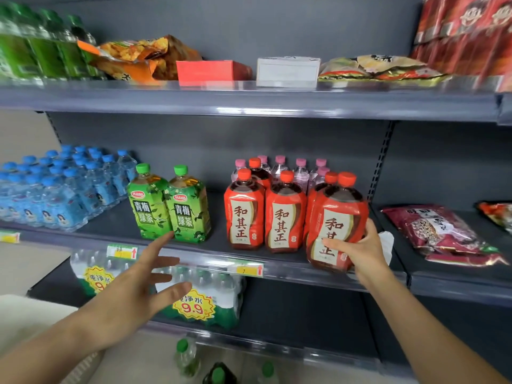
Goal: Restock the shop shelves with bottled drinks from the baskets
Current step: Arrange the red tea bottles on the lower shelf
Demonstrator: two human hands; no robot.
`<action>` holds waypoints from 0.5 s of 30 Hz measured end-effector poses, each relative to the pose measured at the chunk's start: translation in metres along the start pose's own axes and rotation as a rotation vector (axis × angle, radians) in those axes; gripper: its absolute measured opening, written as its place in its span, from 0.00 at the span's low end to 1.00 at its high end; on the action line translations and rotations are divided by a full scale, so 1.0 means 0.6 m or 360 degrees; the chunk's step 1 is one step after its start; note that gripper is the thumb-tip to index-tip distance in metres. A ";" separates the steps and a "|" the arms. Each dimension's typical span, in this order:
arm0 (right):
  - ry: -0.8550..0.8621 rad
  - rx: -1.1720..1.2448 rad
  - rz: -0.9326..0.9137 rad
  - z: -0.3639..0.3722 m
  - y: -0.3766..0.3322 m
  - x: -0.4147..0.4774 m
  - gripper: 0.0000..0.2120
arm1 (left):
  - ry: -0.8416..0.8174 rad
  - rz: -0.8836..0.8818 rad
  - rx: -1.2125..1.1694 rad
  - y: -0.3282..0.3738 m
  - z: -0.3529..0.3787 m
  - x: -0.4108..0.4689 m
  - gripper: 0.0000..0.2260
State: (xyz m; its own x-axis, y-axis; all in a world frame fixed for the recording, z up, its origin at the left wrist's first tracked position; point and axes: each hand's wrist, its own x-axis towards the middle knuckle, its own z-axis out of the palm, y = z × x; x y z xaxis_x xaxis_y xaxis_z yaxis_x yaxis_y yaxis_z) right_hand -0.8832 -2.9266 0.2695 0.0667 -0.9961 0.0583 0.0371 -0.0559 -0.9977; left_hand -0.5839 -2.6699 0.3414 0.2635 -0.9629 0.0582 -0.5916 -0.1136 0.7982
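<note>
My right hand (360, 249) grips a big red herbal-tea bottle (336, 217) at the front right of the middle shelf (210, 259). Its base sits at the shelf's front lip, beside several matching red bottles (245, 214) that stand upright. Two green-tea bottles (188, 209) with green caps stand left of them. My left hand (138, 286) hovers open in front of the shelf edge, fingers spread, its fingertips near the right green bottle's base. At the bottom of the view several green-capped bottles (184, 356) show from above; no basket rim is visible.
Blue-capped water bottles (55, 189) fill the middle shelf's left end; pink-capped ones (300, 173) stand behind the red bottles. Shrink-wrapped water packs (199, 297) lie on the lower shelf. Snack bags and boxes (213, 69) sit on the top shelf. A dark red bag (435, 231) lies on the right-hand shelf.
</note>
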 end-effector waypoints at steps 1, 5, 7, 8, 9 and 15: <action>-0.0002 -0.0020 0.0004 0.004 0.001 0.004 0.44 | 0.0016 -0.0010 -0.0031 -0.001 -0.002 0.001 0.43; -0.0002 -0.0087 -0.0024 0.016 0.000 0.015 0.42 | 0.0027 -0.0035 -0.0055 0.001 -0.004 0.011 0.42; 0.0004 -0.0090 -0.0022 0.022 0.000 0.021 0.42 | 0.0000 -0.0037 0.0012 0.003 0.002 0.017 0.42; 0.0001 -0.0093 -0.0024 0.024 0.000 0.024 0.42 | -0.0017 -0.0027 0.0051 0.005 0.006 0.021 0.42; 0.0003 -0.0103 -0.0021 0.025 0.002 0.027 0.41 | -0.0036 -0.0013 0.0087 0.009 0.013 0.025 0.42; 0.0032 -0.0132 -0.0011 0.026 0.010 0.044 0.42 | -0.0094 0.0032 0.0205 0.036 0.054 0.048 0.35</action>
State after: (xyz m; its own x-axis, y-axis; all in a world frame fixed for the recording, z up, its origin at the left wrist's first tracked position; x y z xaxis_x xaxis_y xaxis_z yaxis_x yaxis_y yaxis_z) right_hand -0.8659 -2.9519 0.2656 0.0466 -0.9968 0.0651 -0.0453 -0.0672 -0.9967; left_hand -0.6137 -2.7079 0.3413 0.2075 -0.9776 0.0347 -0.6902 -0.1212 0.7134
